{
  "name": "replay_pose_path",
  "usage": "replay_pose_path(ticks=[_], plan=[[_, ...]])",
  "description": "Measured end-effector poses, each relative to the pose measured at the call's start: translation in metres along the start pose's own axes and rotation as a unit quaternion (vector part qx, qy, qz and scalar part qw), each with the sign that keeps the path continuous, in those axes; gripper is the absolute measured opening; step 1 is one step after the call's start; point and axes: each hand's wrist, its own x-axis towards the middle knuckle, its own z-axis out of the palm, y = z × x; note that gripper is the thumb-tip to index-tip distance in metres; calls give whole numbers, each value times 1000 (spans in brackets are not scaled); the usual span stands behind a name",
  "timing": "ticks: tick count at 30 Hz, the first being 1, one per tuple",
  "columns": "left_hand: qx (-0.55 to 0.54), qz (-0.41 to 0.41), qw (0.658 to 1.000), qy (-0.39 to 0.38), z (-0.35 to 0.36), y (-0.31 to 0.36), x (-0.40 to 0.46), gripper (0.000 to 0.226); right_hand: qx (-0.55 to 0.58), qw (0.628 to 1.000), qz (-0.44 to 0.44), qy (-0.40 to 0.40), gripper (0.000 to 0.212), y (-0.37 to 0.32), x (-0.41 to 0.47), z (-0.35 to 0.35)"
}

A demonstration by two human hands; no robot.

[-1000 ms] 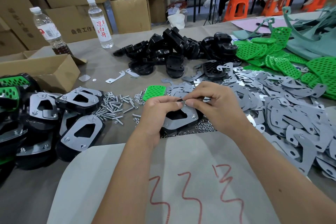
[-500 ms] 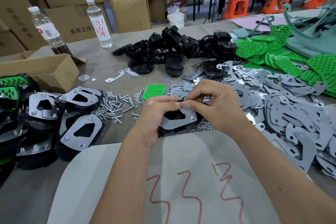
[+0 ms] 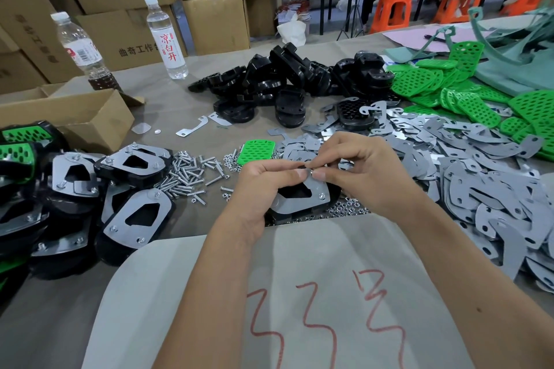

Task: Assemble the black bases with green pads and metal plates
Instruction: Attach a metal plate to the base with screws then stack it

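Head view. A black base point(image 3: 277, 213) capped by a metal plate point(image 3: 302, 199) lies on the table point(image 3: 186, 105), just beyond the far edge of a pale sheet point(image 3: 299, 263) marked with red scrawls. The plate's long axis runs left to right, rising slightly toward the right, with its broad end to the right and its narrower rounded end to the left, under the left hand point(image 3: 263, 183). That hand curls its fingers over the plate's left part, thumb and forefinger pinched at the plate's far edge. The right hand point(image 3: 362, 171) meets it there, its fingertips point(image 3: 319, 174) pinching a small fastener point(image 3: 308, 170) at the same corner; whether it is a screw or a nut I cannot tell.

Taking the plate as landmark: a loose green pad point(image 3: 256, 151) lies just beyond it to the left, screws point(image 3: 186, 174) are scattered farther left, and nuts point(image 3: 344, 210) touch its near right side. Finished assemblies point(image 3: 132, 165) stack well to the left. Spare plates point(image 3: 479, 183) heap to the right, spare black bases point(image 3: 284, 84) pile well beyond, and green pads point(image 3: 449, 90) lie beyond to the right.
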Motion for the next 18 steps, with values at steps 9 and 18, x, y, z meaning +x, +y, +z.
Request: replay_pose_path(ticks=[9,18], plan=[[19,10,1000,1,-1,-2,2,17,-13,1000,5,6,18,0,0,1],[-13,7,999,30,1,-3,2,13,3,993,57,103,17,-4,0,5]])
